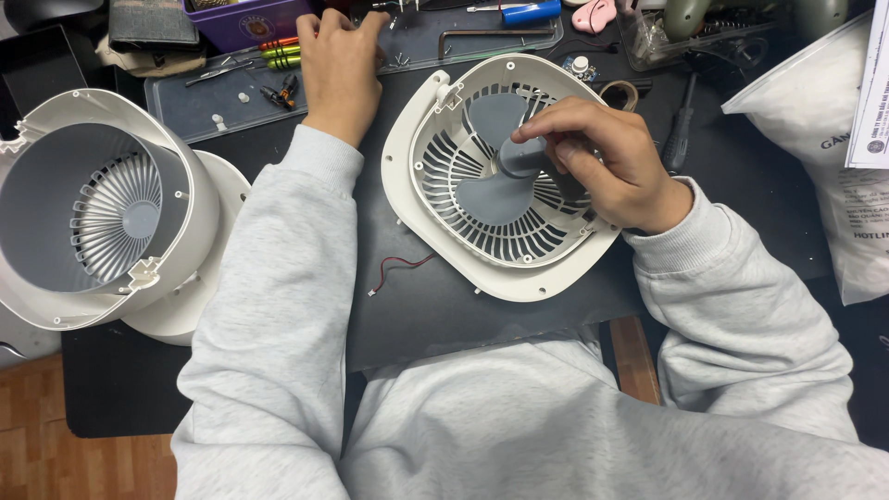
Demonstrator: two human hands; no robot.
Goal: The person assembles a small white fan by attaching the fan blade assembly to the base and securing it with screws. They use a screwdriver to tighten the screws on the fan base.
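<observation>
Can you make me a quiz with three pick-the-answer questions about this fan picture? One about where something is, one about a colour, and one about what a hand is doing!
1. Where is the round fan housing?
A. Left of the grille
B. Right of the grille
C. On the white bag

2. What colour are the fan blades?
A. Red
B. Grey
C. Green

3. What is the right hand doing?
A. Lying flat on the mat
B. Holding a screwdriver
C. Pinching the blade hub

Answers:
1. A, it sits at the picture's left, away from the white grille.
2. B, the blades are grey inside the grille.
3. C, its fingertips close on the hub, while the left hand reaches into the tray.
</observation>
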